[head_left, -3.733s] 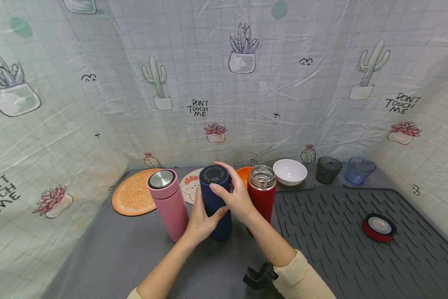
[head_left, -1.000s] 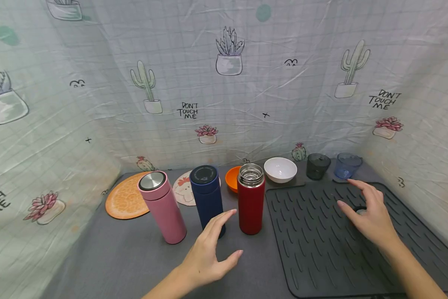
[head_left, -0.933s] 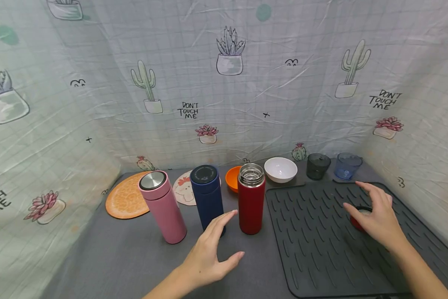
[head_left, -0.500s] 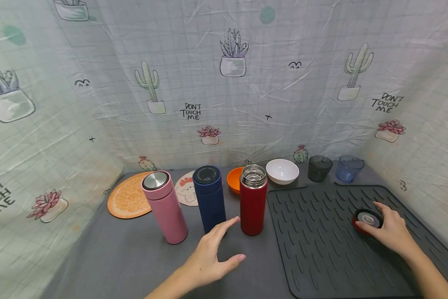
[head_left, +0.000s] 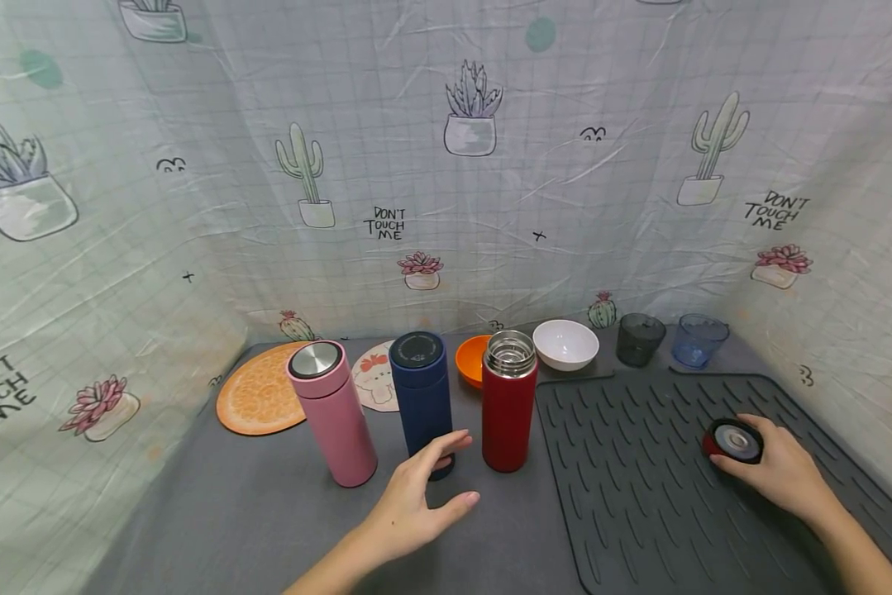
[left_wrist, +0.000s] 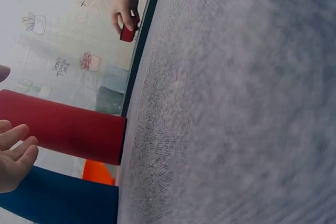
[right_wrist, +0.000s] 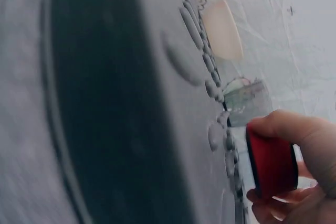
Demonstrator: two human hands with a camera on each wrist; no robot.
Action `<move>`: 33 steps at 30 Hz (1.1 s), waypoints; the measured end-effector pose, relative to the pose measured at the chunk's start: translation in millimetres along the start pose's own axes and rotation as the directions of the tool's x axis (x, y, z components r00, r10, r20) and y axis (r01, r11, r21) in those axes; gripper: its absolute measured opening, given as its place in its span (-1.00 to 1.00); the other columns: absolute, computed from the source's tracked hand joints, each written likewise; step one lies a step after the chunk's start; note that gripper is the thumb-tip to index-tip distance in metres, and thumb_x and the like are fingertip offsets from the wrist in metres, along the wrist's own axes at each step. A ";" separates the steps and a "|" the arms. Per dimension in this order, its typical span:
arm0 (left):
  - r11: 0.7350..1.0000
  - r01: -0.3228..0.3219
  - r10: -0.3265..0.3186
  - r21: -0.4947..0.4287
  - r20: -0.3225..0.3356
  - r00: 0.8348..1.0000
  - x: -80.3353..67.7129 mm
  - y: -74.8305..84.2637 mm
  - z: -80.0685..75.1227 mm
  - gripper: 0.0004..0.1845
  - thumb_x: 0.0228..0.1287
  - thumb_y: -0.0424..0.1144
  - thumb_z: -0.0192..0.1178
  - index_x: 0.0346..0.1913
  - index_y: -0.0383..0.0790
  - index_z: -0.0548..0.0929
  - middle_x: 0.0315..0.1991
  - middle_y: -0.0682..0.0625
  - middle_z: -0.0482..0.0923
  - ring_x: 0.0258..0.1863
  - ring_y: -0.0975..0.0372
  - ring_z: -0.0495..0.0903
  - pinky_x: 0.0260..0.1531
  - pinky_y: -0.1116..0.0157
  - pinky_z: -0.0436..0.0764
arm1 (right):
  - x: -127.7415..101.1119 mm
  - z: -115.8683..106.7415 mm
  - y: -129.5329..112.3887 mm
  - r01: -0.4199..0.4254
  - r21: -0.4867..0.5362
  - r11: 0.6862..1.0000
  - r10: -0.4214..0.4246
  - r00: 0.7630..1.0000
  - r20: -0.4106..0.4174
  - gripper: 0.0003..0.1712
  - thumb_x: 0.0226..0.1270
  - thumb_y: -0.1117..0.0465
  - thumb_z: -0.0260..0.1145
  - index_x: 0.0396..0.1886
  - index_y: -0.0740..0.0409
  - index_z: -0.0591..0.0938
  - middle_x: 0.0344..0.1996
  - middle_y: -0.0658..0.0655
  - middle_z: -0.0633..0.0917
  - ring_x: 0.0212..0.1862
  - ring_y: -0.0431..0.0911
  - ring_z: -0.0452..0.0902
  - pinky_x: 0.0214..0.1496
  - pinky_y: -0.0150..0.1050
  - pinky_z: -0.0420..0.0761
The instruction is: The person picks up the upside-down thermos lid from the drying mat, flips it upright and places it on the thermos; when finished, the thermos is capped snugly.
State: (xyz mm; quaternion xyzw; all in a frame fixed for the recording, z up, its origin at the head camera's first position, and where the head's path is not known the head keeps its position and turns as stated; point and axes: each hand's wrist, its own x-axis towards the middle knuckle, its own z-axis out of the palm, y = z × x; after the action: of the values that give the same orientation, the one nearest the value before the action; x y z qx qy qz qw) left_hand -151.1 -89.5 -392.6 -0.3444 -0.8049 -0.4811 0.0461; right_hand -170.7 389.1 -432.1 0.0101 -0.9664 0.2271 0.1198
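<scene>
1. We see the right hand (head_left: 780,471) at the lower right of the head view, with its fingers curled round the red flask lid (head_left: 733,440). The right wrist view shows thumb and fingers pinching the lid's red rim from opposite sides.

2. The lid sits on the ribbed dark drying mat (head_left: 639,463), toward its right side and well apart from the flasks. We cannot tell whether it has left the mat or rests on it.

3. The left hand (head_left: 416,504) is low in the middle of the frame. Its fingers are spread and relaxed and it holds nothing. Its fingertips are near the base of the navy flask (head_left: 423,401).

4. The red flask (head_left: 508,401) stands upright just right of the navy one, with its steel mouth uncovered. A pink flask (head_left: 331,411), capped, stands left of both.

5. We judge the lid to be light, rigid and unlikely to break. Its smooth round side could slip, so a pinch across the rim, as now, looks the sound hold.

6. Along the back edge stand an orange bowl (head_left: 469,360), a white bowl (head_left: 565,344), a dark cup (head_left: 640,339) and a blue cup (head_left: 699,340).
</scene>
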 end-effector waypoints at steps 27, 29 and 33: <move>0.992 0.107 -0.107 -0.065 -0.009 0.994 4.7 -2.8 -0.5 -0.52 0.19 -0.06 0.21 0.17 0.00 0.39 0.10 0.18 0.46 0.11 0.28 0.41 0.09 0.15 0.40 | -7.0 16.6 -145.1 0.367 0.150 0.918 -0.334 0.919 -0.209 -0.11 -0.20 0.16 0.56 0.19 0.20 0.36 -0.07 0.12 0.49 -0.08 -0.08 0.41 -0.23 -0.02 0.48; 0.991 0.107 -0.108 -0.078 -0.005 0.994 5.0 -2.6 -0.3 -0.52 0.19 -0.07 0.21 0.16 -0.02 0.40 0.10 0.17 0.46 0.11 0.29 0.42 0.10 0.16 0.40 | -8.3 20.4 -153.7 0.395 0.146 0.907 -0.363 0.909 -0.204 -0.10 -0.22 0.16 0.57 0.19 0.15 0.36 -0.08 0.05 0.49 -0.09 -0.16 0.40 -0.24 -0.08 0.50; 0.986 0.126 -0.126 -0.107 0.006 0.992 5.0 -3.3 0.4 -0.54 0.20 -0.10 0.21 0.16 -0.03 0.41 0.09 0.16 0.47 0.11 0.27 0.42 0.09 0.17 0.41 | -11.6 27.4 -170.9 0.441 0.168 0.881 -0.410 0.892 -0.190 -0.09 -0.26 0.18 0.58 0.20 0.08 0.37 -0.07 -0.04 0.49 -0.10 -0.25 0.41 -0.22 -0.21 0.53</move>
State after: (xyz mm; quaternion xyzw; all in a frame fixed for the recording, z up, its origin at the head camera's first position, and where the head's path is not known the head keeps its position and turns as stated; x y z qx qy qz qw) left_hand -156.8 -87.6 -393.3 -0.2947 -0.7980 -0.5256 -0.0026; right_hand -153.0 223.4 -384.0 0.2181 -0.8998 0.2946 0.2367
